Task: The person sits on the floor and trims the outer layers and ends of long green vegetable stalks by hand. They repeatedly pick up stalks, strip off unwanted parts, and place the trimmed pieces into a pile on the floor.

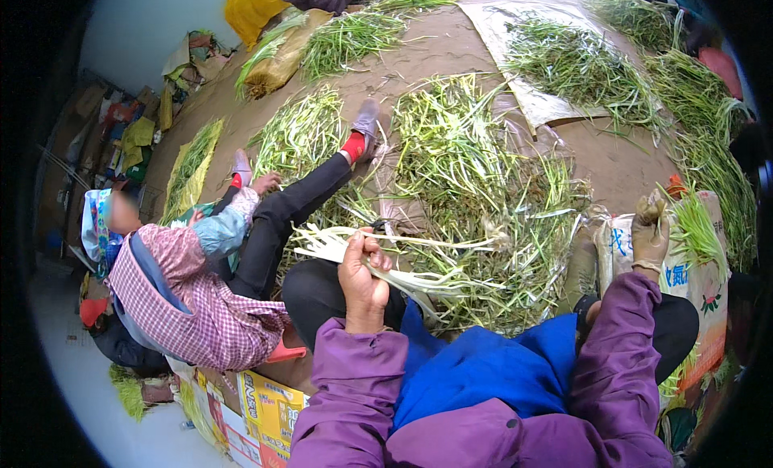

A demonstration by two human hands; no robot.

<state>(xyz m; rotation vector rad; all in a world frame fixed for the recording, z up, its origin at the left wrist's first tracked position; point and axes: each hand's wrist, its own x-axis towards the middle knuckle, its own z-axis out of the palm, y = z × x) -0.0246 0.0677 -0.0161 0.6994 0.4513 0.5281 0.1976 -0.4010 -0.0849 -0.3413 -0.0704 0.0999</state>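
My left hand (365, 272) is closed around a bunch of pale, stripped allium stalks (423, 281), perhaps green garlic or scallions. The white ends fan out to the left, and thin ends trail to the right over a large heap of loose stalks and leaves (465, 160). My right hand (651, 235), in a thin tan glove, is raised above my right knee, apart from the bunch. Its fingers are curled together; whether anything small is between them cannot be made out. Below it stands a printed woven sack (703, 299) with green stalks (694, 226) on top.
A seated person (181, 287) in a checked smock is close on my left, legs stretched out by another pile (302, 130). A white sheet (489, 33) bears more stalks beyond. Yellow printed cartons (272, 407) lie at lower left. Green piles (712, 136) line the right side.
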